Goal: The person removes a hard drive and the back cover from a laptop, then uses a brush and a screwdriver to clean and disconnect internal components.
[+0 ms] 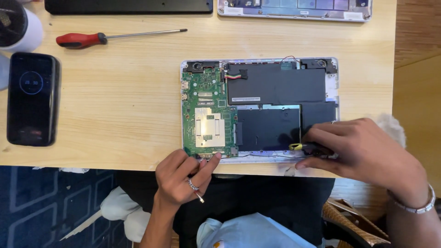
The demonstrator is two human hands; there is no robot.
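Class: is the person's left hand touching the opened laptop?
Touching. The head view shows the left hand's fingertip pressed on the opened laptop's near edge.

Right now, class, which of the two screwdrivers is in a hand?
The yellow-tipped screwdriver, in the right hand over the laptop. The red-handled screwdriver lies untouched on the table.

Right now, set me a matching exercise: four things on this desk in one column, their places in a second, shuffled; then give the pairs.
Things:
1. red-handled screwdriver
2. phone
3. green circuit board
4. right hand

Places:
A. left part of the opened laptop
B. near right corner of the laptop, on a small yellow-tipped tool
C. far left of the desk, lying flat, screen up
D. far side of the desk, tip pointing right

Pairs: 1-D, 2-C, 3-A, 4-B
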